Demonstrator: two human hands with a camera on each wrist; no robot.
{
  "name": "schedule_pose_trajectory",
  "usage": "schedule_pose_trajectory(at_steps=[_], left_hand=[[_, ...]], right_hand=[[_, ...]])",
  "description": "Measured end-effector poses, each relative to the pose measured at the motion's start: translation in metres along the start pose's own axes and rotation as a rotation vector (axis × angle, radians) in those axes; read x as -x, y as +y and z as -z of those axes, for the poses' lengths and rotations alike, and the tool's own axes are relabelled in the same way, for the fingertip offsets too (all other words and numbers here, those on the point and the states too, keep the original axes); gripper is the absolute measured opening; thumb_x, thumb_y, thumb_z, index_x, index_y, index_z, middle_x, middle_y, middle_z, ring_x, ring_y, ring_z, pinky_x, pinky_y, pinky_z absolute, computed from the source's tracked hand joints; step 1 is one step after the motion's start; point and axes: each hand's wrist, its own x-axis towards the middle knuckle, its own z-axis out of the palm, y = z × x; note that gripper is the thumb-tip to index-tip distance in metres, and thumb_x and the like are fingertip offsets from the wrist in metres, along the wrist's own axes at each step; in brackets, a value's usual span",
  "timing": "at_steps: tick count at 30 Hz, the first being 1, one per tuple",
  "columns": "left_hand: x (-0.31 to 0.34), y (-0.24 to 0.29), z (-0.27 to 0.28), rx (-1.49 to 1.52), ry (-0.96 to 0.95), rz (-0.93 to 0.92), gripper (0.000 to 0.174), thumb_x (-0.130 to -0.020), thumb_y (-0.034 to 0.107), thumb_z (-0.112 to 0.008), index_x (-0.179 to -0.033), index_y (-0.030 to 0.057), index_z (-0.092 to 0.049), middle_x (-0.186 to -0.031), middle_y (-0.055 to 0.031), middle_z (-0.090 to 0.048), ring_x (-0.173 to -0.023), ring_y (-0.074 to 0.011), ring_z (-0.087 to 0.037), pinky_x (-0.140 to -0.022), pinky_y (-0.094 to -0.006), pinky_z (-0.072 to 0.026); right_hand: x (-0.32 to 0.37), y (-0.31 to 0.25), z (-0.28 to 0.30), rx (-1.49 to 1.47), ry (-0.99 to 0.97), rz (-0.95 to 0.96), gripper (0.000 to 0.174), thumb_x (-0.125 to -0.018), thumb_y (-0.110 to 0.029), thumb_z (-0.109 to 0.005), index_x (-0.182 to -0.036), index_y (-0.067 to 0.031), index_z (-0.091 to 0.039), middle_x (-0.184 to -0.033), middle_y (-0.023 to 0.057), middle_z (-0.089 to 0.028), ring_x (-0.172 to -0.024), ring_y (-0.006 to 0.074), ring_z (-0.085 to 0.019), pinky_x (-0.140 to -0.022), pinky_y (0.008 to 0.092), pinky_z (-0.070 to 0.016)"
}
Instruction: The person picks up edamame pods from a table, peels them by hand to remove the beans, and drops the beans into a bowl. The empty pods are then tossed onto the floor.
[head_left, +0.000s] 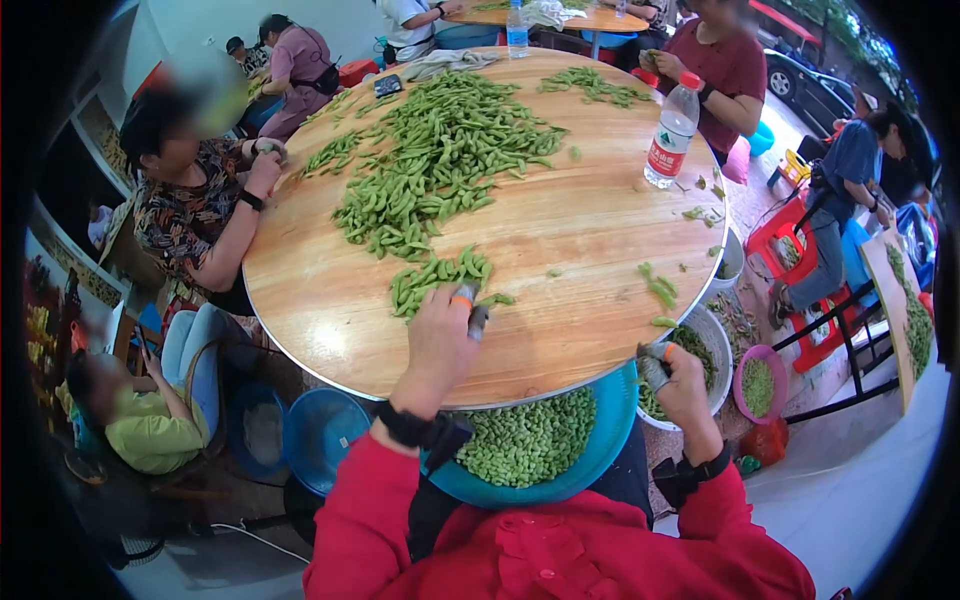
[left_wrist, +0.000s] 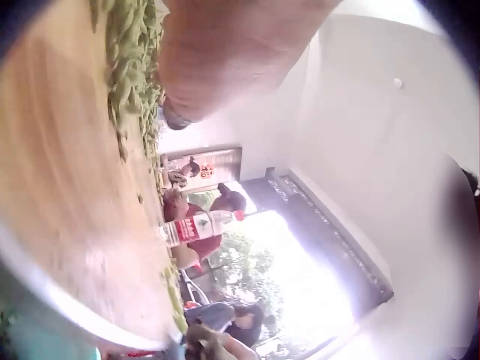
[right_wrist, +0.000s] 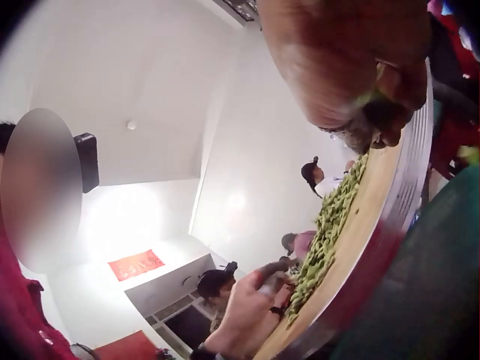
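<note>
My left hand reaches over the near part of the round table, its fingers at a small pile of green soybean pods. Grey covers wrap its thumb and a finger, one with an orange band. Beyond lies a much larger heap of pods. Off the table's right edge, my right hand is curled, with grey-covered fingertips. A bit of green pod shows between its fingers in the right wrist view. Below the table edge, a teal basin holds many shelled beans.
A white basket with green scraps stands below my right hand, beside a pink basin. A water bottle stands at the table's right. Blue basins sit at left. Several people sit around the table.
</note>
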Motion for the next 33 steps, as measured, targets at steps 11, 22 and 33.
schedule_pose_trajectory(at_steps=[11, 22, 33], left_hand=[[-0.004, 0.009, 0.012, 0.016, -0.236, 0.209, 0.014, -0.074, 0.01, -0.06, -0.084, 0.0012, -0.057, -0.077, -0.0093, -0.059, -0.07, -0.0243, -0.058, -0.061, -0.0318, -0.0463], [0.069, 0.055, 0.031, 1.268, -0.271, 0.644, 0.015, -0.075, -0.004, -0.061, -0.089, -0.0011, -0.055, -0.077, -0.0025, -0.059, -0.068, -0.008, -0.056, -0.062, -0.0204, -0.0461], [0.08, 0.057, 0.04, 1.121, -0.36, 0.608, 0.012, -0.075, -0.003, -0.06, -0.086, -0.0007, -0.056, -0.076, -0.0019, -0.059, -0.069, -0.0069, -0.055, -0.062, -0.0199, -0.0449]], right_hand=[[0.006, -0.04, -0.044, -0.276, -0.286, 0.015, 0.022, -0.078, -0.008, -0.059, -0.099, 0.0014, -0.059, -0.09, 0.0106, -0.063, -0.08, 0.0131, -0.057, -0.07, 0.026, -0.0453], [0.013, -0.056, -0.076, -0.698, -0.587, -0.229, 0.016, -0.085, -0.017, -0.052, -0.088, -0.0025, -0.059, -0.071, -0.0044, -0.052, -0.065, 0.0029, -0.043, -0.057, 0.0193, -0.0366], [0.021, -0.058, -0.076, -0.639, -0.613, -0.262, 0.012, -0.083, -0.017, -0.055, -0.084, -0.0054, -0.059, -0.073, -0.0041, -0.055, -0.063, 0.0031, -0.047, -0.056, 0.0177, -0.0371]])
